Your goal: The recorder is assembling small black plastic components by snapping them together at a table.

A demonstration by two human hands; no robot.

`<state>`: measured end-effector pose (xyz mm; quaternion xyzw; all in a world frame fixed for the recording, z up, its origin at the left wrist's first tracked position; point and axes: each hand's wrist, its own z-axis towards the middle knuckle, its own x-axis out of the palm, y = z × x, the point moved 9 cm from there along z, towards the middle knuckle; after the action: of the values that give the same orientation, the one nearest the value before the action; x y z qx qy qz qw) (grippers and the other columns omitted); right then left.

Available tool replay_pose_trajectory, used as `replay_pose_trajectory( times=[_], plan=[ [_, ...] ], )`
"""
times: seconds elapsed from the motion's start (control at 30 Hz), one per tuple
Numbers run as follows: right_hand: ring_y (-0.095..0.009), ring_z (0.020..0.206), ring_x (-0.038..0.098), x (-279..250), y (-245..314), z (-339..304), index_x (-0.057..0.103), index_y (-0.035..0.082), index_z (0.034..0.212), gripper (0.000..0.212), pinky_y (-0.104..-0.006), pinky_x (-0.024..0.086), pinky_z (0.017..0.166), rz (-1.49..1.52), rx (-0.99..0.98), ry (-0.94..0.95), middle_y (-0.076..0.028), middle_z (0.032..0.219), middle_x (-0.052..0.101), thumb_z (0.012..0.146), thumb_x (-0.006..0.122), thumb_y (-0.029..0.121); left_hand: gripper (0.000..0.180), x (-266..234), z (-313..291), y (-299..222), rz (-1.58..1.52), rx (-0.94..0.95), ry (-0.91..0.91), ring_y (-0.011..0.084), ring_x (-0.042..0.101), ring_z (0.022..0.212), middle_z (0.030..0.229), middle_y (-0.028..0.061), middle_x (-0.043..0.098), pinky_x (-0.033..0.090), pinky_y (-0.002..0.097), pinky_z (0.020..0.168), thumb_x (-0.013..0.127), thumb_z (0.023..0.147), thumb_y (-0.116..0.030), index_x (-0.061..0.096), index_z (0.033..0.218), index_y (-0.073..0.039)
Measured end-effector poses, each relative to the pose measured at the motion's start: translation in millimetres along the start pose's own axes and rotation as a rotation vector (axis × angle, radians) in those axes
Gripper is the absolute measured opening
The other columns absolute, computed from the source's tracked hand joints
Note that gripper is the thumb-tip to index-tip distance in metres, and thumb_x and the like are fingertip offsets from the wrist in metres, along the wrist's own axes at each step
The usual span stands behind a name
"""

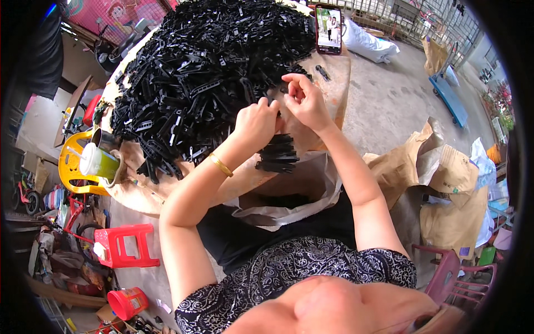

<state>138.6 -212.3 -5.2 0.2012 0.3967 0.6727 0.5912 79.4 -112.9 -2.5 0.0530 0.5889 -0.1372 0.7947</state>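
Note:
A large heap of long, narrow black plastic pieces (194, 72), clip-like in shape, covers most of the table. At its near right edge, my left hand (256, 123) is closed with its knuckles up; what its fingers hold is hidden. Close beside it on the right, my right hand (307, 104) has its fingers curled in toward the thumb, and I cannot make out anything in them. Just below both hands lies a neat row of black pieces (277, 153) side by side at the table's edge. An open pale sack (328, 192) hangs below that edge, dark inside.
A phone (329, 30) stands at the table's far right, near a single dark piece (321, 72). A cup with green contents (99, 161) stands at the left edge. Red stool (130, 246) and red bucket (128, 303) are on the left floor; brown paper sacks (411, 161) lie right.

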Motion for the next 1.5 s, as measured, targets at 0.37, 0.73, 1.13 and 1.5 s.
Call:
replay_pose_trajectory(
  times=[0.37, 0.73, 1.13, 1.5],
  plan=[
    [-0.002, 0.066, 0.054, -4, 1, -30, 0.064, 0.003, 0.104, 0.024, -0.0194, 0.045, 0.055, 0.420, 0.251, -0.065, 0.000, 0.084, 0.062, 0.082, 0.061, -0.004, 0.030, -26, -12, 33, -0.419, -0.165, -0.185, 0.0317, 0.064, 0.081, 0.090, 0.0177, 0.065, 0.051, 0.0360, 0.072, 0.062, 0.080, -0.007, 0.060, 0.109, -0.002],
    [-0.014, 0.069, 0.064, 4, 23, -57, 0.068, 0.002, 0.096, 0.014, -0.0254, 0.050, 0.062, 0.057, -0.025, -0.184, -0.009, 0.083, 0.066, 0.084, 0.063, -0.003, 0.029, 13, -32, 35, -1.148, -0.431, 0.089, 0.0056, 0.052, 0.061, 0.073, 0.0016, 0.058, 0.043, 0.0194, 0.054, 0.052, 0.089, -0.002, 0.059, 0.115, 0.007],
    [-0.012, 0.068, 0.065, 14, 15, -59, 0.066, 0.000, 0.094, 0.009, -0.0243, 0.052, 0.061, 0.074, -0.009, -0.181, -0.006, 0.079, 0.064, 0.086, 0.063, -0.001, 0.034, 22, -33, 44, -1.221, -0.428, 0.090, 0.0034, 0.048, 0.055, 0.070, -0.0011, 0.058, 0.038, 0.0179, 0.048, 0.068, 0.088, -0.016, 0.061, 0.114, 0.006],
    [-0.024, 0.088, 0.064, -7, 58, -69, 0.067, 0.004, 0.096, 0.019, -0.0322, 0.052, 0.076, -0.127, -0.298, 0.028, -0.010, 0.093, 0.066, 0.078, 0.071, 0.005, 0.028, 10, -37, 26, -1.045, -0.354, 0.130, 0.0032, 0.050, 0.057, 0.074, -0.0003, 0.062, 0.039, 0.0187, 0.047, 0.065, 0.087, -0.006, 0.062, 0.113, 0.004]
  ],
)
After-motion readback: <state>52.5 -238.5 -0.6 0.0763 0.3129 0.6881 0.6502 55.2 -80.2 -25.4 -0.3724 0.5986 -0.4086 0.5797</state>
